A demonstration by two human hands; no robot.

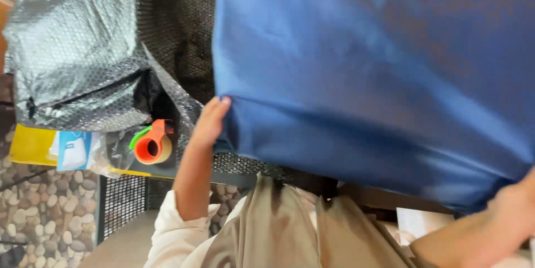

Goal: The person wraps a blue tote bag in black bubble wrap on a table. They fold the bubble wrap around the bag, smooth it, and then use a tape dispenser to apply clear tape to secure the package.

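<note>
Head view, blue fabric (373,73) filling right side, left hand (209,123) fingers gripping its left edge, right hand (510,212) seemingly clutching near-right corner, silver bubble-wrap package (72,45) far left, orange tape dispenser (151,144) beside yellow-and-blue packet (53,148).

I see a blue cloth (373,73) with a smooth satin sheen, soft folds catching light, while the bubble wrap (72,45) beside it is glossy clear plastic with a pebbled surface over something dark. The table (192,34) looks like black perforated metal mesh, matt, and the tape dispenser (151,144) is bright orange and green plastic, smooth. The floor (44,212) is rough rounded pebbles.
</note>
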